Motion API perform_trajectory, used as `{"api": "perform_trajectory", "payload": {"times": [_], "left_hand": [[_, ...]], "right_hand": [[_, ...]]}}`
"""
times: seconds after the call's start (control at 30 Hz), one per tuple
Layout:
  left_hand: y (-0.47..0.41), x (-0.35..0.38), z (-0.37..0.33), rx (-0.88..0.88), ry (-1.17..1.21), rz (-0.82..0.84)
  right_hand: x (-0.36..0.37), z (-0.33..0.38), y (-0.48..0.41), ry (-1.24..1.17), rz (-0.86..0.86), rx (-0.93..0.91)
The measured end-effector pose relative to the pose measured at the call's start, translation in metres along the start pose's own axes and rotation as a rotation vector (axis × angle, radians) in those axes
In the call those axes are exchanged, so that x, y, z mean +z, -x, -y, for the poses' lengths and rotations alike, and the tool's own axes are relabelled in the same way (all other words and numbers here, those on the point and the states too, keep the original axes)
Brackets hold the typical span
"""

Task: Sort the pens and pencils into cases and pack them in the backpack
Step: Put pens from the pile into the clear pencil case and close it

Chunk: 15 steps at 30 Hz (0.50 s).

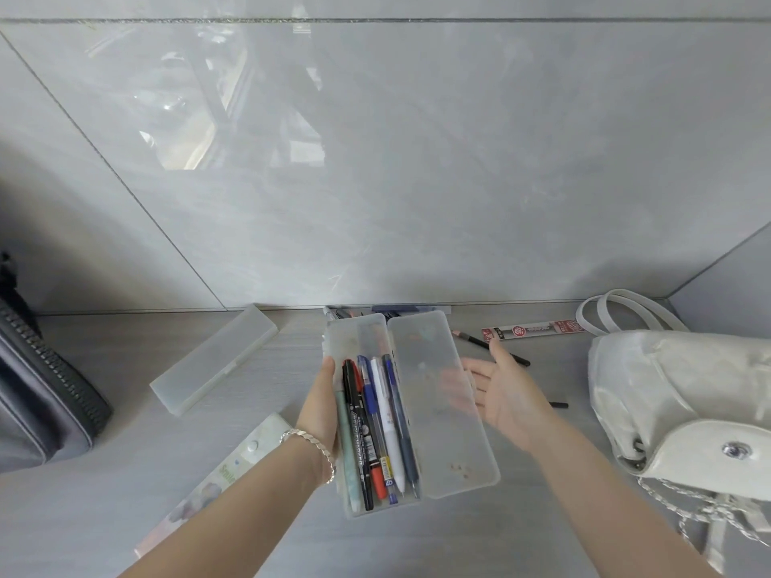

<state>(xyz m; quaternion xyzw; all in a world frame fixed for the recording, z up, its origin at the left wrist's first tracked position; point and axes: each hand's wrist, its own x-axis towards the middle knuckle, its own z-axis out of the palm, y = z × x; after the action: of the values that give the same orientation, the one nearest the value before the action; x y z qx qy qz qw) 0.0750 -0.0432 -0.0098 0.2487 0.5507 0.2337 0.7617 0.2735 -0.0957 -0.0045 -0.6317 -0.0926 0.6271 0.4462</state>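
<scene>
Your left hand (321,406) grips the frosted translucent plastic pencil case (359,340) by its left wall. The thumb lies along the edge and the other fingers are hidden beneath. The case sits at lower centre of the frame, its long axis running from the bottom edge up toward the wall. A row of pens (375,431) — black, red, blue, white — lies lengthwise inside.

Its flat hinged lid (446,431) lies open to the right, so the hinge runs along that same long axis. Your right hand (509,394) is spread and holds nothing. It lies just right of the lid with its fingertips behind it, which makes it the nearer hand for folding the lid leftward over the pens, probably the next step. You cannot tell whether those fingertips touch the lid — they show only as a blur through the plastic.

The right hand partly covers a black pencil (479,343) beyond it. The glossy white fabric backpack (667,390) lies at the right edge, cut off by the frame. A second, closed frosted case (212,360) lies left of centre.
</scene>
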Motion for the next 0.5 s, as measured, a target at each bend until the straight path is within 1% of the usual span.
{"api": "perform_trajectory", "payload": {"times": [0.07, 0.1, 0.17, 0.23, 0.27, 0.3, 0.37, 0.4, 0.43, 0.5], "left_hand": [[-0.001, -0.001, -0.001, 0.004, 0.036, 0.036], [-0.001, 0.0, -0.001, 0.008, 0.05, 0.055], [-0.001, 0.001, 0.0, 0.028, 0.064, 0.088], [0.0, 0.003, 0.002, 0.037, 0.061, 0.151], [0.001, 0.003, 0.002, 0.042, 0.052, 0.187], [0.002, 0.003, 0.002, 0.048, 0.031, 0.217], [0.004, 0.002, 0.004, 0.081, -0.04, 0.229], [0.004, 0.0, 0.006, 0.11, -0.08, 0.201], [0.003, 0.0, 0.008, 0.143, -0.112, 0.16], [0.003, -0.002, 0.01, 0.194, -0.149, 0.098]], "right_hand": [[0.005, 0.0, 0.005, 0.007, 0.088, -0.084], [0.011, -0.001, 0.009, 0.069, 0.125, -0.138], [0.028, -0.005, 0.022, 0.332, 0.188, -0.257], [0.043, -0.016, 0.031, 0.621, 0.21, -0.393], [0.051, -0.024, 0.034, 0.715, 0.224, -0.45], [0.056, -0.032, 0.036, 0.753, 0.231, -0.496], [0.058, -0.042, 0.036, 0.716, 0.201, -0.538], [0.055, -0.044, 0.032, 0.646, 0.156, -0.496], [0.053, -0.043, 0.028, 0.566, 0.112, -0.406], [0.049, -0.039, 0.022, 0.423, 0.106, -0.241]]}}
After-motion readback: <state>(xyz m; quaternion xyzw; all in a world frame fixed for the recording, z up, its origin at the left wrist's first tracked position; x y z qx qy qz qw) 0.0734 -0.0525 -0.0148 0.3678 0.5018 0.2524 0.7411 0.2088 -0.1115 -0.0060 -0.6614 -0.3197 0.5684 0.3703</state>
